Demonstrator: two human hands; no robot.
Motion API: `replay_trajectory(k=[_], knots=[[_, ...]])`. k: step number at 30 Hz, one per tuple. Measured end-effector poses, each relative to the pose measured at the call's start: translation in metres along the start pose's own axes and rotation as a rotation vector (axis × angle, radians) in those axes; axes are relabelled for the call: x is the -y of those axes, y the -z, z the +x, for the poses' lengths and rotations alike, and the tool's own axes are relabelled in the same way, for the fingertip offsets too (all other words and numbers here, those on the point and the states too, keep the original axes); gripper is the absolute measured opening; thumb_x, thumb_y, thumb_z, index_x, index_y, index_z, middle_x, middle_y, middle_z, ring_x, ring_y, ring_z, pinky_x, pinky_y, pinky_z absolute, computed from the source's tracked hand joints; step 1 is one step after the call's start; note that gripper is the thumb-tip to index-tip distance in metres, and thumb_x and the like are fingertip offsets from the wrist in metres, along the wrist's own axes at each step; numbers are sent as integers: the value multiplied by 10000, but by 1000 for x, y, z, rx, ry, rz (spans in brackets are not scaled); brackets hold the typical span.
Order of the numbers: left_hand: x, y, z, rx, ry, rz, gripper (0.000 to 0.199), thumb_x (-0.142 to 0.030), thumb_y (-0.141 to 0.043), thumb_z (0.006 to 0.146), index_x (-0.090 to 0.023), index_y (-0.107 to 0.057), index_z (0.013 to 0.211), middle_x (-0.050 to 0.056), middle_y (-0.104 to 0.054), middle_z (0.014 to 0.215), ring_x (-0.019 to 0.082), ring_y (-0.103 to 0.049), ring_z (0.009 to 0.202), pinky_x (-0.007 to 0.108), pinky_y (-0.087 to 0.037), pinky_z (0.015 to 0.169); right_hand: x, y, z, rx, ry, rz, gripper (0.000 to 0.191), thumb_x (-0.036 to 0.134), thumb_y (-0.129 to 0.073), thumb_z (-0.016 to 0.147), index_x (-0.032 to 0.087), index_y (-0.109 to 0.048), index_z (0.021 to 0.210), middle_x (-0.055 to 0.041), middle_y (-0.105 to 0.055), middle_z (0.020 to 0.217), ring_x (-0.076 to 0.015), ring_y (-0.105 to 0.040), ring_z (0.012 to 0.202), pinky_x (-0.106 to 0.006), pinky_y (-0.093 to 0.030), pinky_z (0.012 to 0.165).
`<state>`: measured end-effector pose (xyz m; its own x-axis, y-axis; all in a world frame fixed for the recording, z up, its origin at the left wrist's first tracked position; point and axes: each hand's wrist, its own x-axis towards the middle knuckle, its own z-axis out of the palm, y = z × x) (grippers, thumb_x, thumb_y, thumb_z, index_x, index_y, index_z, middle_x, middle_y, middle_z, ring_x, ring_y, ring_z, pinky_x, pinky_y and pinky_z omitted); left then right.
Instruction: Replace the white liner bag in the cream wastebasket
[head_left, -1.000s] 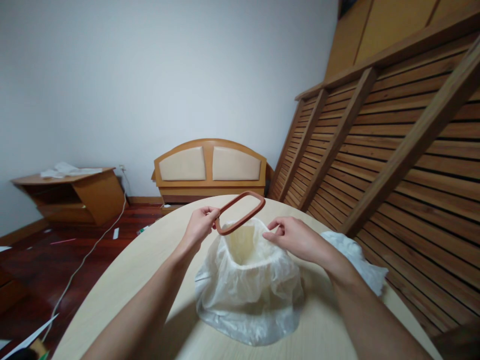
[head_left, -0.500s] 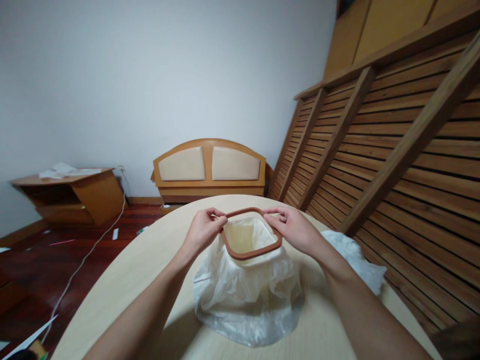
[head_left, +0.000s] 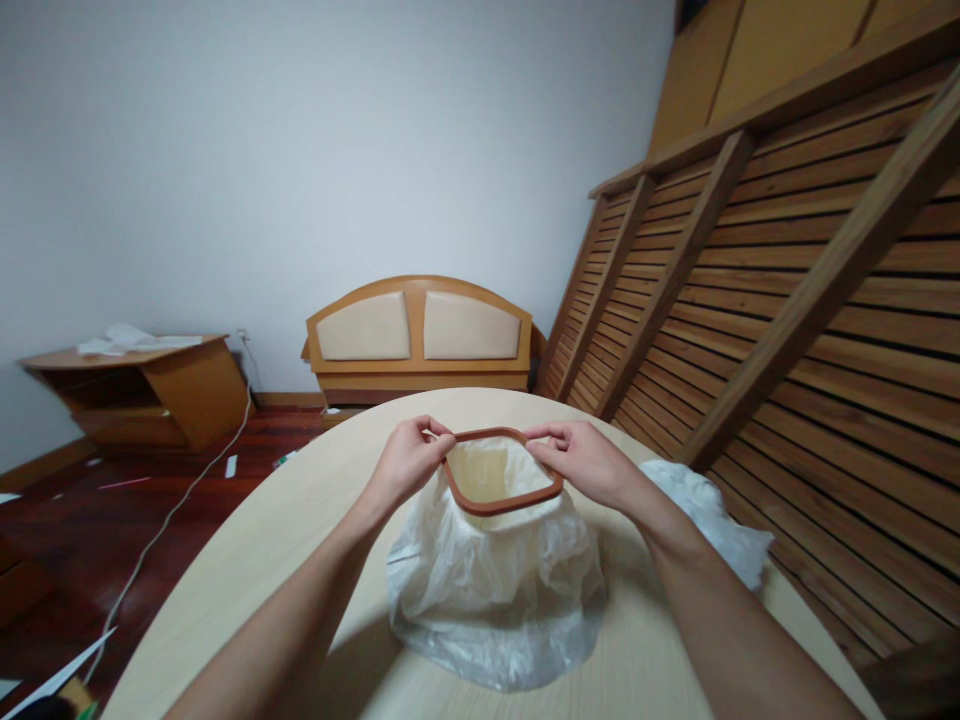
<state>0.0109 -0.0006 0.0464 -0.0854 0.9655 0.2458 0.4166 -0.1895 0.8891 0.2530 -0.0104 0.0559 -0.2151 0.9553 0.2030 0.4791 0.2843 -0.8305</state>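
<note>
My left hand [head_left: 411, 458] and right hand [head_left: 581, 460] both pinched on the brown ring [head_left: 502, 507], thumbs and fingers at its far corners, lower centre of frame; ring at mouth of white bag [head_left: 495, 595], on table [head_left: 217, 560]; crumpled plastic [head_left: 709, 520] lower right

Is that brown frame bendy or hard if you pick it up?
The brown frame is probably stiff, since its outline is neat, without sags. It's likely light, because its band looks thin. It probably wouldn't roll well, with those fairly straight sides.
</note>
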Motion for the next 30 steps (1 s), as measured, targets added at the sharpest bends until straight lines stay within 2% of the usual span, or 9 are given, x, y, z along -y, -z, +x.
replay_trajectory(k=[8, 20, 30], knots=[[3, -3, 1, 12, 3, 7, 109, -247, -598, 648, -155, -648, 677, 28, -656, 598, 159, -587, 570, 240, -409, 553, 0, 1, 0, 42, -3, -9, 274, 286, -631, 833, 139, -785, 1004, -76, -798, 878, -233, -734, 805, -297, -558, 717], [2, -2, 0, 34, 3, 33, 111, -257, -601, 661, -157, -651, 657, 33, -649, 598, 162, -570, 566, 244, -403, 552, -4, 0, 0, 9, 18, -26, 226, 297, -681, 802, 170, -806, 942, -51, -771, 727, -219, -707, 704, -274, -543, 641], [6, -2, 1, 18, -7, 24, 87, -237, -605, 653, -163, -648, 635, 24, -644, 575, 160, -574, 561, 238, -406, 549, -7, 0, 1, 6, 51, -61, 247, 320, -669, 810, 177, -815, 948, -42, -768, 711, -225, -704, 699, -283, -543, 649]])
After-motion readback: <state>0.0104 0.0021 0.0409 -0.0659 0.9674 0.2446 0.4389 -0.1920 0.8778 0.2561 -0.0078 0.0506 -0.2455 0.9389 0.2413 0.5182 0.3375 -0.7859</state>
